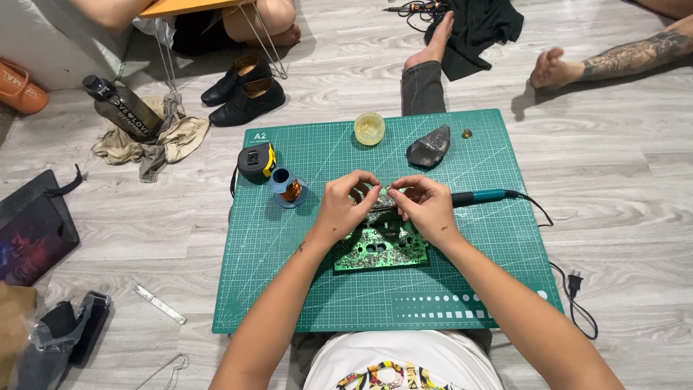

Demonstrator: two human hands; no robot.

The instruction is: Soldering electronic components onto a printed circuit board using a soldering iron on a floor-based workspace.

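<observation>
A green circuit board lies on the green cutting mat in front of me. My left hand and my right hand meet just above the board's far edge, fingertips pinched together on something small and thin that I cannot make out. A teal-handled soldering iron lies on the mat, its handle passing under my right hand with its black cord trailing to the right.
On the mat: a black and yellow tape measure, a blue stand with copper wool, a small yellowish jar, a dark grey lump. Black shoes, a dark bottle and other people's bare feet lie beyond.
</observation>
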